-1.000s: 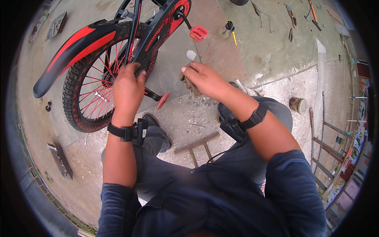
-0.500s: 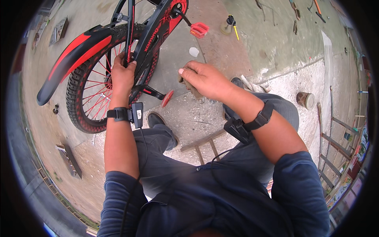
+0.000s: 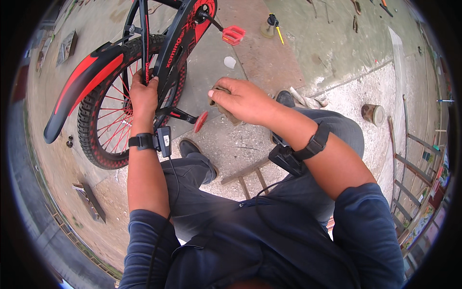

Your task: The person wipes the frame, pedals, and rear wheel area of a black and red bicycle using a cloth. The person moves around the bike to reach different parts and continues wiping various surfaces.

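Note:
A black-and-red bicycle stands at the upper left, its frame (image 3: 169,57) slanting past a knobbly rear tyre (image 3: 85,126) with red spokes and a black-and-red mudguard (image 3: 82,89). My left hand (image 3: 143,98) is closed round a thin frame tube above the wheel hub. In my right hand (image 3: 244,100) is a bunched brown rag (image 3: 228,114), held apart from the bicycle, over the ground. One red pedal (image 3: 233,35) lies beyond that hand; the other red pedal (image 3: 201,122) sits between my two arms.
My shoe (image 3: 190,147) is close below the near pedal. A wooden frame piece (image 3: 246,173) lies between my legs. Farther off are a bottle with a black top (image 3: 267,29), a yellow screwdriver-like tool (image 3: 279,35), a can (image 3: 373,114) and a ladder-like wooden frame (image 3: 413,169).
The whole view has turned and shifted slightly, so bicycle and ground appear farther left. My right hand with the rag is a little farther left; my left hand keeps its grip on the tube.

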A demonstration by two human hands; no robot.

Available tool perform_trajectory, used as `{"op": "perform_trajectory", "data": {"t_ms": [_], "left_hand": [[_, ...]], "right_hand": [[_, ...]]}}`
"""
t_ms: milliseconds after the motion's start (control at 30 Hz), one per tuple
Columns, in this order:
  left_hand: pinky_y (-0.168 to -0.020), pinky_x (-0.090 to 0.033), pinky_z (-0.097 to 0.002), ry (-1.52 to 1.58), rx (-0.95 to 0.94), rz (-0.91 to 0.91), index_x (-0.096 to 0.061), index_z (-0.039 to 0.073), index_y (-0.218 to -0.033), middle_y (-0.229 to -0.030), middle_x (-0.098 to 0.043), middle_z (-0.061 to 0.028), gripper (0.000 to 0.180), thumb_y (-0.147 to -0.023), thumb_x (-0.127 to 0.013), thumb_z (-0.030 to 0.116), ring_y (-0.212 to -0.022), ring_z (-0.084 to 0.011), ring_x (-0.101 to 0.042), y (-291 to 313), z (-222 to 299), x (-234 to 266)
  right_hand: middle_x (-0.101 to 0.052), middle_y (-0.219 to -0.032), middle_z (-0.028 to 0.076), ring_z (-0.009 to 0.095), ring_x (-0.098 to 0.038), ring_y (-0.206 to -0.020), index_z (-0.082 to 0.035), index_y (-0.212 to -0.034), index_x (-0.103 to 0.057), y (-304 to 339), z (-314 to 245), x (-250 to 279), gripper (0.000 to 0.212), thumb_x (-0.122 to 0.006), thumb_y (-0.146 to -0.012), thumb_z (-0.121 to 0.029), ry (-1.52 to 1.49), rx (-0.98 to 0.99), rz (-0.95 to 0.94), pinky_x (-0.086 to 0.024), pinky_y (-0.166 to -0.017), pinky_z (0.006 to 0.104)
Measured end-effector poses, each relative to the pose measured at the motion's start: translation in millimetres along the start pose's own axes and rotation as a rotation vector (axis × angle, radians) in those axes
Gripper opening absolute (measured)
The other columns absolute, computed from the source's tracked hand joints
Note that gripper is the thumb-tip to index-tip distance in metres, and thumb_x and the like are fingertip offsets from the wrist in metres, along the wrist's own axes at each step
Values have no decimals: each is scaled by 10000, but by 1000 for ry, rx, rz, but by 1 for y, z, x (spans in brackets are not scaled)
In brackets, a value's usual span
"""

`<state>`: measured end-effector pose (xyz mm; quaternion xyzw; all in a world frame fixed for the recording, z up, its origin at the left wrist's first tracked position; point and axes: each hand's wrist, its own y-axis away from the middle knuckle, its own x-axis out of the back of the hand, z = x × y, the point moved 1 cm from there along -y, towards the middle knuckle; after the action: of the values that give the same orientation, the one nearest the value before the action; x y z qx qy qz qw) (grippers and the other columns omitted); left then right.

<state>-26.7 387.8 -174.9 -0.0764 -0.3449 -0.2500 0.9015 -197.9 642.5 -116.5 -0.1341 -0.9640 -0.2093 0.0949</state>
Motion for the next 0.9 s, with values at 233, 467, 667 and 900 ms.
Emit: {"op": "perform_trajectory", "data": {"t_ms": [233, 467, 667, 900], "left_hand": [[-938, -529, -381, -104, -122, 106, -589, -38, -1364, -1178, -729, -229, 459, -981, -667, 203, -1076, -331, -717, 1, 2, 1], [-913, -535, -378, -251, -92, 106, -627, -35, -1335, -1129, -737, -243, 433, -999, -649, 237, -1046, -346, -725, 9, 14, 5], [-856, -549, -421, -294, -171, 140, -623, -44, -1330, -1076, -736, -249, 415, -1006, -641, 215, -969, -387, -727, 10, 17, 4], [-819, -546, -404, -234, -163, 107, -645, -17, -1297, -1060, -747, -213, 321, -1025, -614, 150, -934, -348, -735, 15, 20, 4]], "right_hand": [[-706, -905, 185, 311, -680, -827, -13, -1115, -698, -11, 28, -2, 354, -586, -950, -304, -52, -75, 9, -526, -743, 413], [-687, -974, 95, 182, -660, -834, -7, -1281, -620, -102, 53, -15, 350, -585, -960, -140, -738, -223, 191, -537, -724, 338], [-696, -1084, 77, 214, -694, -906, -66, -1476, -468, -195, 54, -33, 461, -535, -1032, -171, -1135, -245, 296, -575, -754, 377], [-699, -1107, 31, 183, -696, -902, -151, -1500, -462, -224, 61, -42, 443, -496, -1062, -214, -1209, -288, 281, -564, -662, 312]]}}
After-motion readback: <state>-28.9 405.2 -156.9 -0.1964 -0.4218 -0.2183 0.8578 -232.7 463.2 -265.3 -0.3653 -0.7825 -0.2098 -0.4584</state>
